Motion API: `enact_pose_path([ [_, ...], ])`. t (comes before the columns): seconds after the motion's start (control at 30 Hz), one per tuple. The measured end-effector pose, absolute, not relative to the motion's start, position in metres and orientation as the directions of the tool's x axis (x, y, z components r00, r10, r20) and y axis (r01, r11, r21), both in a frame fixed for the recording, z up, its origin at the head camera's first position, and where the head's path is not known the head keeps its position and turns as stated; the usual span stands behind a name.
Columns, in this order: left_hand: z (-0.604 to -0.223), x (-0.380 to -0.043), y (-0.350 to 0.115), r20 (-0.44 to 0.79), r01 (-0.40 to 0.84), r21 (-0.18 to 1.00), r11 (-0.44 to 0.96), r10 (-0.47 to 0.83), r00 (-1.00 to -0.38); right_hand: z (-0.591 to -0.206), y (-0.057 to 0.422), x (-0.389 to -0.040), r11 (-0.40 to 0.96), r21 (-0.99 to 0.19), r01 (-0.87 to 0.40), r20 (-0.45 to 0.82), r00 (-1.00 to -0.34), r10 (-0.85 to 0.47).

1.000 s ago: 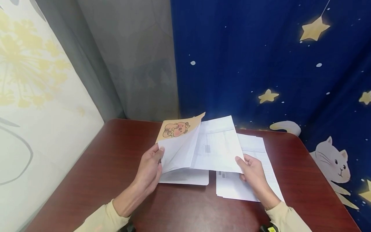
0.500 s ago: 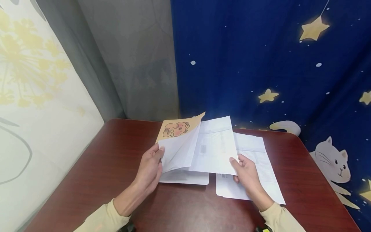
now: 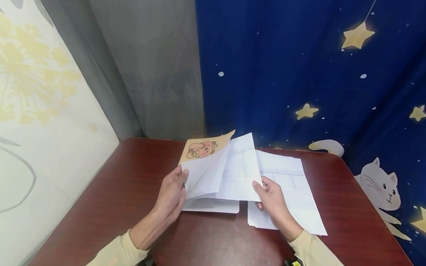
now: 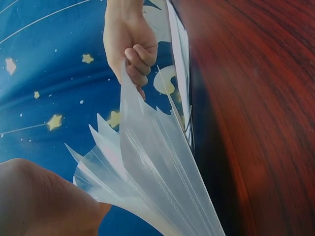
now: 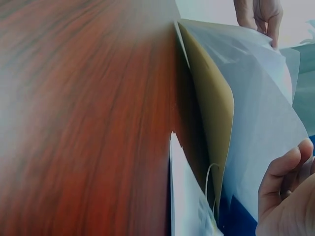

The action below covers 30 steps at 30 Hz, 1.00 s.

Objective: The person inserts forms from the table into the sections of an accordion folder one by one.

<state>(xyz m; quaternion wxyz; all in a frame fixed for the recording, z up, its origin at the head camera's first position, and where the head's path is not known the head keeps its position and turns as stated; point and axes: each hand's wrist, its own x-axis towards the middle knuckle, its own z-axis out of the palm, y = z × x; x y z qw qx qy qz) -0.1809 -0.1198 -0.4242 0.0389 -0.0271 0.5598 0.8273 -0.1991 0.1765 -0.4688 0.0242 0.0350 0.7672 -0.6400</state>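
Note:
A sleeve folder with a tan cover (image 3: 199, 149), printed with a cartoon animal, lies partly opened at the middle of the table. My left hand (image 3: 173, 188) pinches the near corner of its raised leaves, thumb on top. Translucent plastic sleeves (image 4: 152, 172) with seam lines fan out in the left wrist view. At the near right corner of a printed paper sheet (image 3: 237, 171), my right hand (image 3: 271, 199) grips with thumb above and fingers below. The sheet's left part is hidden behind the raised leaves.
A loose stack of printed papers (image 3: 293, 188) lies on the right of the dark red table (image 3: 206, 240), partly under my right hand. The folder's white lower leaf (image 3: 216, 207) sticks out toward me. Curtains (image 3: 259, 74) hang behind the table.
My right hand has moved left with the printed sheet, and less of the sheet shows beside the raised leaves. More of the paper stack is uncovered. The left hand stays in place.

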Motion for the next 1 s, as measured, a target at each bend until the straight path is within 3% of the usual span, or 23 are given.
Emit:
enact_pose_path([
  [1.0,-0.425,-0.181,-0.119,-0.083,-0.092,0.922,-0.377,0.04,-0.996,-0.469,0.133,-0.206,0.098,-0.993,0.067,-0.071,-0.996,-0.047],
])
